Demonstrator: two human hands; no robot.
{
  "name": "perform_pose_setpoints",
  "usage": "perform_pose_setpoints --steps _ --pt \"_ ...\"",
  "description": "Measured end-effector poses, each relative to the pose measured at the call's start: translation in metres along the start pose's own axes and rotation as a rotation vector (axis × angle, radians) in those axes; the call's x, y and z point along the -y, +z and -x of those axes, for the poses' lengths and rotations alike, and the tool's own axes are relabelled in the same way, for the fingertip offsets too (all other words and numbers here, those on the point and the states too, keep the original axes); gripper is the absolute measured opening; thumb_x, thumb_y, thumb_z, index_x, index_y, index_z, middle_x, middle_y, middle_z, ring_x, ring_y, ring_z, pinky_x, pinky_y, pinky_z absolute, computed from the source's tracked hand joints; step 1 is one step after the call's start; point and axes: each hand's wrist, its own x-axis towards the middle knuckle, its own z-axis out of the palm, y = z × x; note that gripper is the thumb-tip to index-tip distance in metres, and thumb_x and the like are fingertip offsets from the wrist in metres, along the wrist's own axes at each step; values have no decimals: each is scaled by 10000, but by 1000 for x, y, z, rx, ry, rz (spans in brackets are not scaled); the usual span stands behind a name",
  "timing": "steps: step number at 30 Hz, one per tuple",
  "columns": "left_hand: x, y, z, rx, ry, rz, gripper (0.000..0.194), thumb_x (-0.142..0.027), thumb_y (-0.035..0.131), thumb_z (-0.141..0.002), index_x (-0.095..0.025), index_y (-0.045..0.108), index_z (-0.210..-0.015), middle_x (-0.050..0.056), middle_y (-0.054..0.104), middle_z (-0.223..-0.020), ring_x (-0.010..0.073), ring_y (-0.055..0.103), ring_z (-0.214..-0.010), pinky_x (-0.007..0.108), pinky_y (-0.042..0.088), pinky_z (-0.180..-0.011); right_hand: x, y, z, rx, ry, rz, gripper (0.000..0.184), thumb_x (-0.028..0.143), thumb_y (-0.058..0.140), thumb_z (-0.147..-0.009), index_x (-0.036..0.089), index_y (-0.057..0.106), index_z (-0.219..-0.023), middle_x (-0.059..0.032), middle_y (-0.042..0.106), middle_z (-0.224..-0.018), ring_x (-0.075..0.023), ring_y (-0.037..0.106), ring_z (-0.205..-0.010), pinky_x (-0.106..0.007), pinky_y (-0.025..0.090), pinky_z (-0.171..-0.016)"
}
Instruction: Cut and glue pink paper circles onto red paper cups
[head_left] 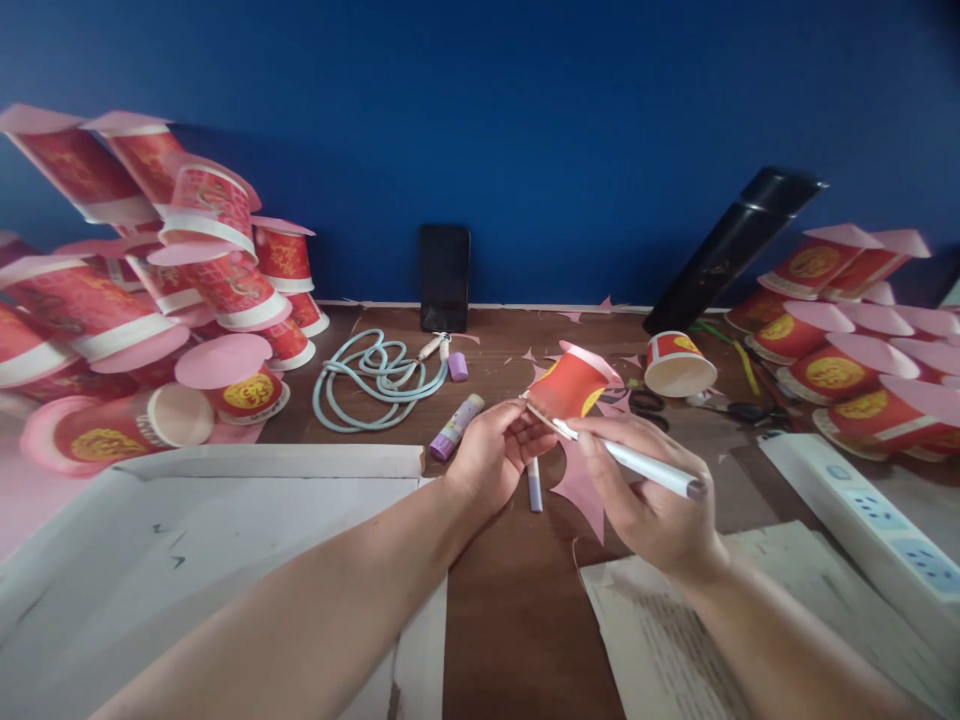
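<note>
My left hand (501, 445) grips a red paper cup (568, 388) by its white rim. The cup is tilted, with a pink paper disc on its far end and part of a yellow emblem showing. My right hand (660, 490) is closed around a white marker pen (637, 465). The pen's tip end meets the cup's rim, though whether it touches is hard to tell. Below the left hand a small pen cap (534, 486) lies on the table, beside pink paper scraps (581, 490).
Stacked red cups with pink discs stand left (247, 390) and right (862, 370). A coiled cable (375, 385), glue stick (456, 428), phone (445, 275), loose cup (679, 365), black flask (739, 245), scissors (742, 410), power strip (874, 510) and white box lid (225, 590) surround the hands.
</note>
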Motion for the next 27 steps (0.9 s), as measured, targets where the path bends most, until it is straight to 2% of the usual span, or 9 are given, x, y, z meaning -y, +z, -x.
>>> perform_pose_setpoints --steps 6,13,23,27 --pt "0 2 0 -25 -8 15 198 -121 501 -862 -110 636 -718 54 639 -679 118 625 -625 229 537 -606 0 -1 -3 -72 -6 6 187 151 605 -833 210 692 -987 -44 736 -906 -204 685 -826 -353 540 -772" --pt "-1 1 0 -32 -8 10 200 -127 491 -873 -111 636 -737 58 647 -687 119 628 -625 233 540 -606 -1 -1 -3 -113 -7 21 175 132 619 -822 194 692 -969 -43 731 -890 -183 676 -791 -315 535 -724" --pt "1 0 1 4 9 14 202 -135 503 -867 -114 640 -721 48 645 -682 115 632 -631 228 541 -618 0 -1 0 -20 -2 -14 197 118 616 -820 200 688 -984 -25 732 -893 -169 667 -786 -312 520 -737" --pt "0 0 0 3 6 12 204 -136 501 -865 -114 644 -722 50 649 -684 116 634 -632 226 539 -614 0 -2 0 -25 -11 -13 200 115 614 -821 197 688 -988 -27 731 -901 -170 668 -795 -314 521 -749"
